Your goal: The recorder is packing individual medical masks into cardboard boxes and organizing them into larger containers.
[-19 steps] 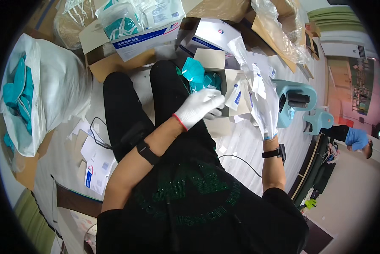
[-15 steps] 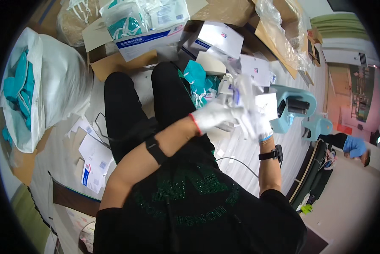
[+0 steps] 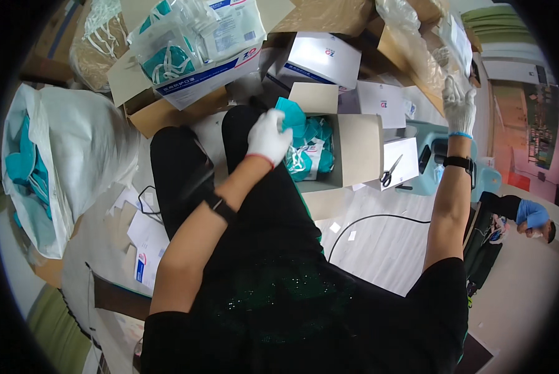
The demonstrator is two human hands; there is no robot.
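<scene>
My left hand (image 3: 270,138), in a white knit glove with a red cuff, is over the left edge of an open carton (image 3: 361,149). Its curled fingers pinch the edge of a teal cup-shaped face mask (image 3: 290,117). More teal masks (image 3: 317,129) with white straps fill the carton. Far to the right, my right hand (image 3: 459,107), in a white glove with a blue cuff, reaches away with its fingers stretched out and nothing in them. Just past its fingertips is a clear-wrapped white package (image 3: 457,45), at a big cardboard box (image 3: 416,78).
Black scissors (image 3: 389,172) lie on a white box beside a blue-green stool (image 3: 421,162). A white sack (image 3: 86,153) of teal masks stands left. A box of wrapped masks (image 3: 214,80) sits ahead. A black cable (image 3: 379,216) crosses the floor. A person (image 3: 531,215) is at far right.
My hands were together over the carton with clear plastic wrapping. Now my right hand has swung far right and let go, while my left has moved left onto a teal mask.
</scene>
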